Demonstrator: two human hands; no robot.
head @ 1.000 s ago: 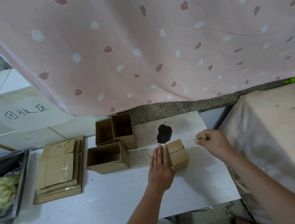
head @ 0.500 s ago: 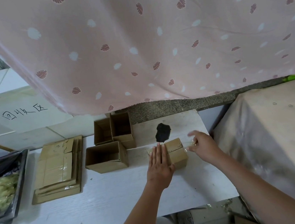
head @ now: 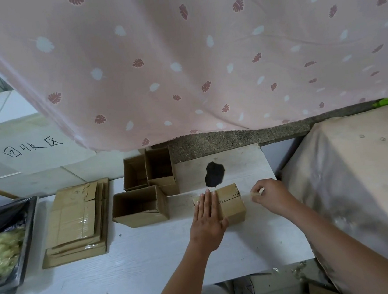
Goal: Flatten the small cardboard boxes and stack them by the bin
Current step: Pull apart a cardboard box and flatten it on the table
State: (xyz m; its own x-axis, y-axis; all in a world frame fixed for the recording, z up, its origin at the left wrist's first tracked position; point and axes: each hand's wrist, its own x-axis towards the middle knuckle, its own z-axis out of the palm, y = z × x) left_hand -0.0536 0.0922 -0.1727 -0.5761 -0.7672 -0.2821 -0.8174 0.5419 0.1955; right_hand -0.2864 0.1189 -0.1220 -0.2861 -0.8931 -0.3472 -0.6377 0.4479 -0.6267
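Brown corrugated card, thin and light, makes up the sealed small box (head: 229, 202) sitting on the white tabletop (head: 129, 264), right of centre. It should be stiff along its edges yet fold readily at the taped seam, so the seam and flaps look like the places to take hold. The left hand (head: 208, 220) presses flat on its top, grip released; the right hand (head: 271, 194) just beside it pinches what seems a scrap of tape. Open boxes (head: 140, 209) stand left, then the flattened stack (head: 75, 222) near the bin (head: 28, 211).
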